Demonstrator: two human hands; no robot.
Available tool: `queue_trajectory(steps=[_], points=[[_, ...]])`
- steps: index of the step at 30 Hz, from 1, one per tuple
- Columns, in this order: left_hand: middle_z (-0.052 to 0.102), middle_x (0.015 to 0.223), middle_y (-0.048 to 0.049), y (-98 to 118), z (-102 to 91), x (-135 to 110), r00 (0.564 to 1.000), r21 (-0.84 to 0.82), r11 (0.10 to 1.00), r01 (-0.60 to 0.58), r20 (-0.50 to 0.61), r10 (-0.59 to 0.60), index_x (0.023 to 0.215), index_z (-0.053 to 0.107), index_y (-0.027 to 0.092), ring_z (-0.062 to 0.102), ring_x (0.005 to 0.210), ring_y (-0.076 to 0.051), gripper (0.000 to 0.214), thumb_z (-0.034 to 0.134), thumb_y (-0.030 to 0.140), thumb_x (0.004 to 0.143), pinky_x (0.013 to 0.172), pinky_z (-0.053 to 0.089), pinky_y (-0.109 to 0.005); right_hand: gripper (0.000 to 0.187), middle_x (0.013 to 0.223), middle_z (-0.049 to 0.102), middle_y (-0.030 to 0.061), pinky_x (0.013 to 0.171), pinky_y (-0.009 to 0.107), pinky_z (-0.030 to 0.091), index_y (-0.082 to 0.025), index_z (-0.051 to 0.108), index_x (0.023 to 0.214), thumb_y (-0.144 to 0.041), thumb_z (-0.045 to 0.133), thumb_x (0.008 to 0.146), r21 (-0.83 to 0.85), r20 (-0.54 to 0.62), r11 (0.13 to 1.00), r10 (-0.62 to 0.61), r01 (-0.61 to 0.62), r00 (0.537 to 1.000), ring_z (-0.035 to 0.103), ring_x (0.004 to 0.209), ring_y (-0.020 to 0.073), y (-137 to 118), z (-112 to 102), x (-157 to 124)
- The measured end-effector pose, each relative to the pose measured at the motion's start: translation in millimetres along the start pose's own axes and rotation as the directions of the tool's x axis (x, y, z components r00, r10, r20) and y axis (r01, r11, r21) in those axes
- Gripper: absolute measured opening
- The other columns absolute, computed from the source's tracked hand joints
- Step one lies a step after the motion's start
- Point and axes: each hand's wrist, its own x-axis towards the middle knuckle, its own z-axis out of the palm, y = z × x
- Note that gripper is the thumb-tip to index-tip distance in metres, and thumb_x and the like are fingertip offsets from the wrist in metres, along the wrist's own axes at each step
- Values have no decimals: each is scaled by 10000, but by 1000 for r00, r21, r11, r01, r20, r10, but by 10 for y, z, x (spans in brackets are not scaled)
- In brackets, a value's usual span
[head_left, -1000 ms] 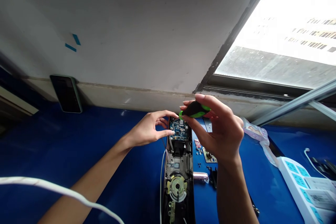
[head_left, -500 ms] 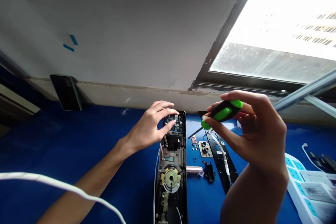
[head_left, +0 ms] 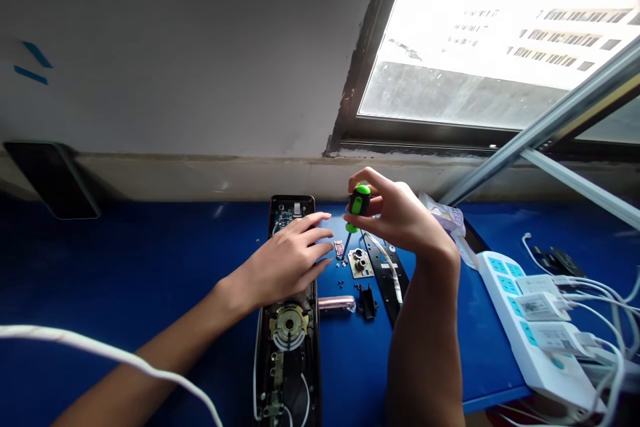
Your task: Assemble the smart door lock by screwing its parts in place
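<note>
**Screwdriver raised in the right hand, left hand spread over the open lock**

I'm watching the right hand's fingers clenching the green-and-black handle, with the thin shaft pointing down and the tip hanging just beside a small red circuit board and just above some tiny screws. The left hand's fingers are staying released and spread, lying across the upper part of the lock; I can't tell whether they're touching it.

The lock is lying lengthwise on the blue surface with its casing open. Its tray is holding a green circuit board near the top, partly under the left hand, and a round brass-and-white mechanism lower down, with wires running along the sides.

To the right, a metal plate, a black bracket, a pink metal handle and a long black plate carrying a white cable are lying apart on the surface. Beyond them, a plastic pouch is sitting against the wall; I can't make out what's inside. A white power strip is holding several plugs.
</note>
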Motion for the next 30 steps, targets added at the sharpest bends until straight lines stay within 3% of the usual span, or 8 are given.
queue_trajectory(steps=[4,11,17,20,23,27,30], points=[[767,1257,-130,-12,-10,-3,1000,-5,1000,5,-10,-5,1137,774,150,552,1442,-346,236,566,239,1070,1166,556,-534,321,800,653,-46,624,248,573,-254,534,1042,-197,753,813,12,-3,1000,-3,3,1000,642,639,110,57,51,54],[770,1220,-136,-34,-20,-18,1000,-44,999,4,1,-4,1122,774,130,560,1424,-354,250,554,239,1074,1156,567,-525,353,762,572,-68,491,205,437,-268,521,1041,-231,790,814,-60,94,998,3,3,996,526,570,79,123,146,147],[744,1237,-123,-103,-119,-63,996,-148,989,30,-78,-42,1164,765,172,577,1380,-310,199,605,194,1047,1119,583,-497,334,781,603,-64,534,214,508,-263,534,1065,-210,765,830,-5,76,1000,-24,24,997,586,596,87,28,133,117],[741,1175,-115,-164,-231,-93,987,-202,978,60,-137,-89,1153,769,187,623,1258,-278,188,626,177,1031,1028,610,-451,338,797,650,-53,594,241,588,-245,565,1109,-232,765,837,82,3,993,-86,86,996,668,638,116,-86,98,57],[744,1158,-96,-231,-351,-141,981,-239,966,98,-140,-134,1186,760,208,633,1185,-252,216,620,168,1027,978,604,-407,365,786,661,-58,600,257,632,-240,612,1162,-261,779,839,159,-146,972,-149,171,978,699,637,129,-198,85,2],[748,1162,-73,-290,-497,-216,966,-304,933,191,-112,-234,1254,741,222,663,1106,-214,276,559,178,1051,958,578,-351,349,741,663,-65,503,250,628,-258,639,1187,-267,781,868,247,-333,931,-179,269,926,707,577,135,-318,120,-25],[746,1103,-61,-290,-594,-250,956,-373,890,262,-24,-292,1231,750,212,696,955,-177,288,545,183,1031,855,575,-298,343,708,681,-67,506,268,649,-276,620,1180,-249,788,882,259,-489,909,-169,327,856,740,578,158,-380,178,7]])
